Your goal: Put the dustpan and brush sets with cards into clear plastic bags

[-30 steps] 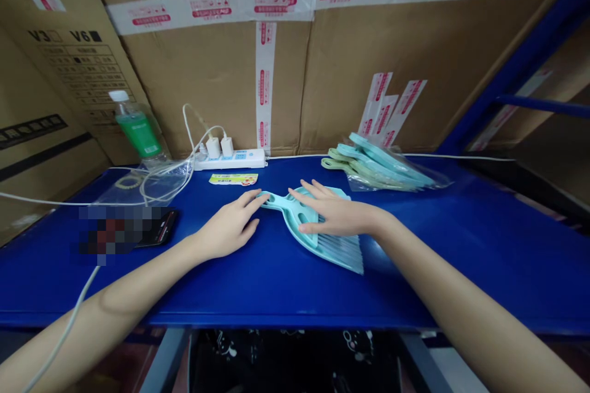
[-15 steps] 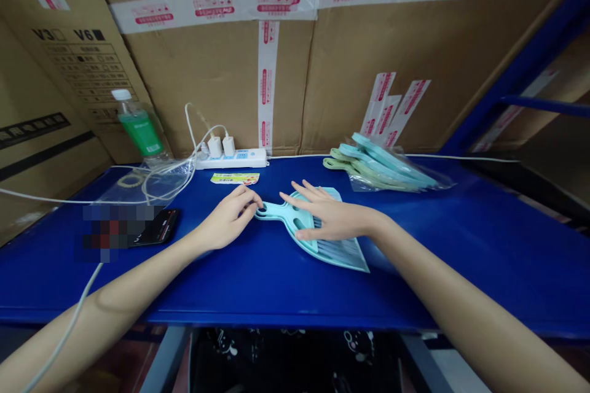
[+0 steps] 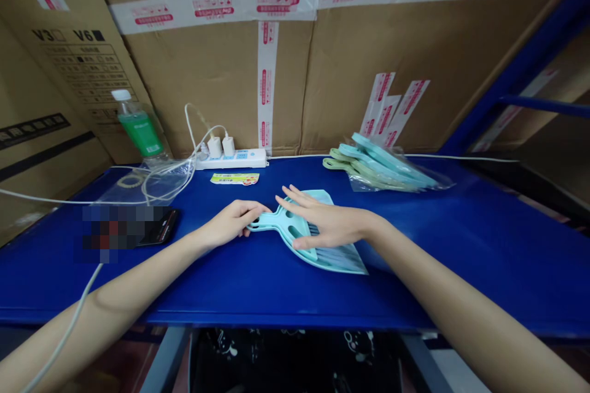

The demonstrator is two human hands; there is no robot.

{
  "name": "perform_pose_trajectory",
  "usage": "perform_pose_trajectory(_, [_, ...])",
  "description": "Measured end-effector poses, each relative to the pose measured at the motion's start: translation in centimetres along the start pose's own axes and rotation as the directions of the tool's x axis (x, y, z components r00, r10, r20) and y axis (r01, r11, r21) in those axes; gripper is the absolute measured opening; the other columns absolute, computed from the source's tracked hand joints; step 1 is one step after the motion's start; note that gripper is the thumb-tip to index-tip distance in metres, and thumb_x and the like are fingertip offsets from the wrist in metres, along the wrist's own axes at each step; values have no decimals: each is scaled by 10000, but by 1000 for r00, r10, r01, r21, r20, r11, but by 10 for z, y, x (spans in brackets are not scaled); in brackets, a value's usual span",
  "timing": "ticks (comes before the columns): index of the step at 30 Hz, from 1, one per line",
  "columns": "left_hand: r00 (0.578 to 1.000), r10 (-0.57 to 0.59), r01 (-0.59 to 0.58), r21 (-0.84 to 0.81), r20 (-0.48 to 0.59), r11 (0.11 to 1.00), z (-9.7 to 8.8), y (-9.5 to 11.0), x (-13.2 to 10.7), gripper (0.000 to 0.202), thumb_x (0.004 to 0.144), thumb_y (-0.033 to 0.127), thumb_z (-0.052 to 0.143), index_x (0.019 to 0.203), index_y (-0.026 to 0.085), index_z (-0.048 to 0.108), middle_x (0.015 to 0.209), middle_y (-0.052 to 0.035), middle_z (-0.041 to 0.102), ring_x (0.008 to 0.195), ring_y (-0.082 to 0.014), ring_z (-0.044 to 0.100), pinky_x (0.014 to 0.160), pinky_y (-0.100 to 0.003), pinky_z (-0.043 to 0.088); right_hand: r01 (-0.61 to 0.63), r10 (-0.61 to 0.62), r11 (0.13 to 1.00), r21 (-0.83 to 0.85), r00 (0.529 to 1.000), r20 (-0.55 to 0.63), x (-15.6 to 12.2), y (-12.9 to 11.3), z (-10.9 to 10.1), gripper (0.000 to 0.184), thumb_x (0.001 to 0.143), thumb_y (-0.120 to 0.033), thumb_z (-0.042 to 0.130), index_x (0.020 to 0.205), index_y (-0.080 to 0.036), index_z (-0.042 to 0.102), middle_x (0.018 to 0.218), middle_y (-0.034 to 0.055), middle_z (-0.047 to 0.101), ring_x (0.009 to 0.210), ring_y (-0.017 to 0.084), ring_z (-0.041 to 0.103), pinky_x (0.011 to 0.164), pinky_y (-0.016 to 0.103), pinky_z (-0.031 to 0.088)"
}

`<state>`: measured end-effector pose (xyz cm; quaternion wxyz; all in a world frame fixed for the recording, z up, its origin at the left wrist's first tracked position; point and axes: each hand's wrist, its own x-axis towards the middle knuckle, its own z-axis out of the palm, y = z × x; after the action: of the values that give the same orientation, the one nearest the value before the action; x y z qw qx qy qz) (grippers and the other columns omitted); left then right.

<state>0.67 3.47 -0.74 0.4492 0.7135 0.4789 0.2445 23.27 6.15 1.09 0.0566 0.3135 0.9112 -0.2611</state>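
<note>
Dustpan (image 3: 295, 230) under spread R hand (image 3: 329, 225)

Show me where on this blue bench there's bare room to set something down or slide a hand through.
Free patches: the blue bench right of the teal dustpan and the bagged teal pieces, and a strip along its near edge, in front of the dustpan and left hand. Crowded: back left, around the power strip, cords and phone.

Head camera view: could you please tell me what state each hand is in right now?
Left hand: closed, holding the dustpan by its handle.
Right hand: open, fingers spread, resting on the dustpan.
</note>
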Motion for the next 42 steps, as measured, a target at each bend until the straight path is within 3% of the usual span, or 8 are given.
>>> perform_pose_trajectory(12, [998,4,2,-94,65,996,0,0,-2,352,857,365,442,1005,116,642,503,81,379,416,-54,286,414,-202,200,6,-6,1000,-2,1000,14,0,-2,1,986,795,-689,441,1477,-165,-40,1515,101,-191,1353,284,-232,1119,519,17])
perform_pose_trajectory(31, [998,14,-15,12,65,1000,0,-6,-2,400,872,419,430,1114,163,618,576,65,383,501,-76,308,450,-189,311,6,-6,1000,13,1000,10,1,-2,1,983,774,-713,448,1484,-203,-3,1521,78,-184,1354,322,-218,1111,545,2])
perform_pose_trajectory(42, [999,8,-9,42,31,999,1,-3,-3,345,878,338,430,1111,177,627,613,52,396,538,-82,326,468,-176,337,18,-18,1000,2,1000,10,0,-1,1,946,779,-726,420,1484,-243,16,1542,52,-141,1370,315,-193,1110,547,-10])
